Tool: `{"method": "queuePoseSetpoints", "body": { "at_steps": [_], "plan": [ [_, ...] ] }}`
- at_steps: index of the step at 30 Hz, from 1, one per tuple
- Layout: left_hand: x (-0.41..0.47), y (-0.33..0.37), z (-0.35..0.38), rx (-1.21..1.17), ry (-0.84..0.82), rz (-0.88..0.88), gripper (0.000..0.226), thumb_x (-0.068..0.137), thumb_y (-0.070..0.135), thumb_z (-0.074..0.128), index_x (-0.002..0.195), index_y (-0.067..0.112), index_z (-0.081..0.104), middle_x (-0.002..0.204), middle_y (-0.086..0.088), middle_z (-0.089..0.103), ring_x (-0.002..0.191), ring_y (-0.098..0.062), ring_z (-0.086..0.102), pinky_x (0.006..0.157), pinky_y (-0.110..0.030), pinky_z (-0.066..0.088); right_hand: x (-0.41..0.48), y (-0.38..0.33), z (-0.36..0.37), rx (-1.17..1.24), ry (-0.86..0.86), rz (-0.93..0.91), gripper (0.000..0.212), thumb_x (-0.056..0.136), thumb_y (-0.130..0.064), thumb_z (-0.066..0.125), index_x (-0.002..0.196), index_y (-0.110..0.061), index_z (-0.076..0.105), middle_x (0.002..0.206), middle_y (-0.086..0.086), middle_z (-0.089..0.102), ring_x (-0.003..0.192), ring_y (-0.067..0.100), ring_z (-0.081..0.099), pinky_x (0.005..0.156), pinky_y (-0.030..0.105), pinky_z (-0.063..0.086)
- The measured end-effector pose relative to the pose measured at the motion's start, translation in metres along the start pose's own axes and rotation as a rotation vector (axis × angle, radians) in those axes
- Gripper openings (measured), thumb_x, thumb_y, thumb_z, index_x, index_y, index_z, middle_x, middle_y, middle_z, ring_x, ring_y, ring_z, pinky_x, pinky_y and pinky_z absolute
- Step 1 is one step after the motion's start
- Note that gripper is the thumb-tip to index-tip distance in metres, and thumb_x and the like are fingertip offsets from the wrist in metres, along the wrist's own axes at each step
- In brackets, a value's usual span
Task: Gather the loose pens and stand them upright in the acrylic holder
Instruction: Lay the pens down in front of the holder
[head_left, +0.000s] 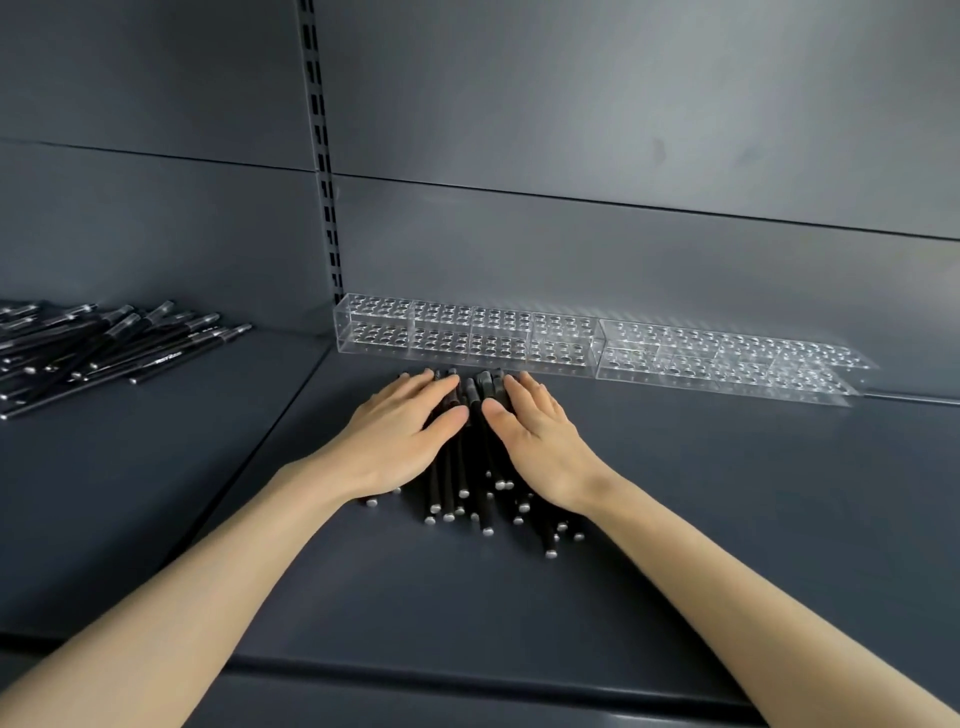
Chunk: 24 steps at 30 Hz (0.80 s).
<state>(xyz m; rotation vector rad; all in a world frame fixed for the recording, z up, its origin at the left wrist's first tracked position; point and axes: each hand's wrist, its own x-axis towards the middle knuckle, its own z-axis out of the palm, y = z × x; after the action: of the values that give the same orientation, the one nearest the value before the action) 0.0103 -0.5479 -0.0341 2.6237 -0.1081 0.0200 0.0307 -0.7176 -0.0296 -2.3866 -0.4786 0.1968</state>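
Just in front of the acrylic holder (467, 332), a bundle of black pens (457, 486) lies flat, its silver ends pointing away from the holder. The left hand (400, 436) and right hand (540, 441) rest on the bundle's two sides. Their fingers lie straight over the pens and clasp nothing. The holder sits on a dark grey shelf (675, 493) against the back panel (623, 130). A second clear holder (727, 353) adjoins it on the right, and another pen pile (104, 343) lies well to its left.

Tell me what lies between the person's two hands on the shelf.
In the head view, a bunch of black pens lies flat between the left hand and right hand.
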Motion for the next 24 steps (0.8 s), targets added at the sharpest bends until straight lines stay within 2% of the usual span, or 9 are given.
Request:
{"method": "queuePoseSetpoints", "body": {
  "at_steps": [5,8,11,13,15,16,18,21,24],
  "plan": [
    [-0.001,-0.001,-0.001,0.058,-0.017,0.014,0.056,0.099,0.050,0.025,0.150,0.031,0.013,0.159,0.007,0.006,0.146,-0.014,-0.003,0.117,-0.041,0.003,-0.001,0.000,0.001,-0.053,0.074,-0.027,0.056,0.100,-0.045,0.030,0.150,-0.023,0.019,0.160,-0.004,0.000,0.146,0.014,-0.008,0.115,0.037,-0.005],
    [-0.001,-0.001,0.001,0.048,0.000,0.027,0.055,0.099,0.050,0.026,0.150,0.030,0.017,0.159,0.007,0.009,0.146,-0.013,0.000,0.118,-0.042,0.000,-0.004,0.003,-0.004,-0.025,0.140,-0.042,0.051,0.099,-0.044,0.038,0.146,-0.024,0.032,0.159,-0.006,0.009,0.146,0.018,0.003,0.116,0.043,0.003],
    [-0.002,0.002,-0.001,-0.034,0.158,0.096,0.049,0.099,0.044,0.035,0.144,0.025,0.035,0.152,0.007,0.028,0.142,-0.014,0.020,0.118,-0.042,0.010,-0.004,0.003,-0.007,0.044,0.184,-0.076,0.042,0.097,-0.039,0.044,0.135,-0.022,0.047,0.157,-0.006,0.019,0.143,0.020,0.013,0.116,0.046,0.016],
    [-0.004,0.005,-0.005,-0.034,0.324,0.192,0.040,0.098,0.037,0.044,0.133,0.018,0.051,0.137,0.006,0.047,0.129,-0.014,0.040,0.110,-0.035,0.027,-0.003,0.003,-0.010,0.043,0.240,-0.124,0.032,0.096,-0.035,0.048,0.123,-0.020,0.057,0.153,-0.005,0.029,0.139,0.019,0.026,0.113,0.043,0.024],
    [-0.007,0.008,-0.010,0.022,0.430,0.261,0.030,0.096,0.030,0.050,0.120,0.014,0.060,0.119,0.005,0.059,0.106,-0.009,0.053,0.094,-0.026,0.036,-0.003,0.002,-0.014,0.037,0.291,-0.177,0.023,0.095,-0.028,0.053,0.112,-0.016,0.063,0.142,-0.003,0.043,0.128,0.019,0.042,0.103,0.032,0.033],
    [-0.010,0.009,-0.013,0.042,0.451,0.274,0.026,0.095,0.028,0.052,0.114,0.014,0.063,0.111,0.004,0.062,0.089,-0.002,0.054,0.083,-0.022,0.037,-0.003,0.001,-0.016,0.024,0.314,-0.195,0.019,0.094,-0.024,0.054,0.107,-0.014,0.064,0.134,-0.002,0.051,0.122,0.019,0.047,0.096,0.027,0.036],
    [-0.018,0.009,-0.019,0.051,0.470,0.267,0.020,0.094,0.026,0.053,0.104,0.016,0.066,0.098,0.006,0.064,0.062,-0.001,0.050,0.065,-0.020,0.036,-0.003,-0.003,-0.020,-0.005,0.345,-0.213,0.014,0.092,-0.018,0.055,0.099,-0.014,0.066,0.115,0.000,0.062,0.109,0.020,0.055,0.089,0.028,0.041],
    [-0.030,0.000,-0.032,0.022,0.457,0.212,0.015,0.093,0.028,0.054,0.095,0.020,0.067,0.088,0.009,0.067,0.052,-0.004,0.051,0.061,-0.027,0.044,-0.004,-0.021,-0.026,0.006,0.321,-0.236,0.014,0.090,-0.014,0.052,0.090,-0.020,0.064,0.090,-0.004,0.068,0.092,0.016,0.063,0.087,0.031,0.048],
    [-0.039,-0.016,-0.055,-0.008,0.480,0.186,0.013,0.093,0.028,0.055,0.091,0.022,0.067,0.079,0.010,0.067,0.059,0.002,0.055,0.061,-0.026,0.044,-0.001,-0.052,-0.023,-0.020,0.318,-0.308,0.016,0.089,-0.014,0.052,0.084,-0.026,0.061,0.080,-0.005,0.068,0.082,0.014,0.064,0.084,0.032,0.050]
  ]
}}
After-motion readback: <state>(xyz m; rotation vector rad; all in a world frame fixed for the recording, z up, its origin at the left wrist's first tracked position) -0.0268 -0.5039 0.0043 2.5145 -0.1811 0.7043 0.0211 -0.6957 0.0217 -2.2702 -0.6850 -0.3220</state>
